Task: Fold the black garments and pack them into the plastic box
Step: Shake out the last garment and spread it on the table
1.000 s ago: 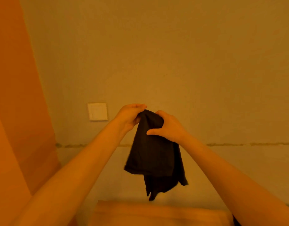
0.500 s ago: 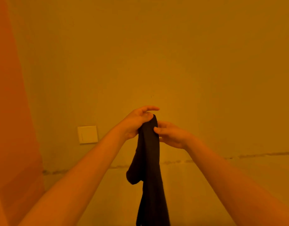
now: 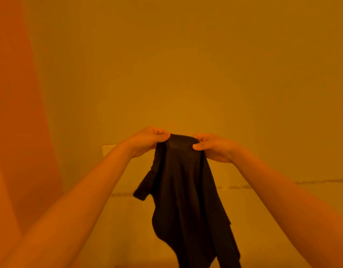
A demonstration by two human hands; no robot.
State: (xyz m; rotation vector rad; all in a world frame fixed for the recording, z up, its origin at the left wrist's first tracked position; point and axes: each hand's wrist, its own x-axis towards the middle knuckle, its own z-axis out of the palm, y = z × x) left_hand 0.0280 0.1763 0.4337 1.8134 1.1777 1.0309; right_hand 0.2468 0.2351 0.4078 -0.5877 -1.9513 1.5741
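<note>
Black garment (image 3: 186, 190) hanging limp, top edge pinched by left hand (image 3: 147, 142), right hand (image 3: 215, 147)

a home room, likely: plain plastered wall (image 3: 205, 64) (wall switch (image 3: 108, 149) half hidden) under warm light.

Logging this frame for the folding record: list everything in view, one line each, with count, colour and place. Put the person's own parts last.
black garment: 1, black, held up in mid-air at centre, hanging down past the bottom edge of the view
wall: 1, looks yellow-orange in this light, fills the background
wall switch plate: 1, pale, on the wall left of centre, mostly hidden behind the left forearm
orange panel: 1, orange, along the left edge; what it is cannot be told
dark seam line: 1, dark, runs across the lower wall
left hand: 1, gripping the garment's top edge on its left side
right hand: 1, gripping the garment's top edge on its right side
</note>
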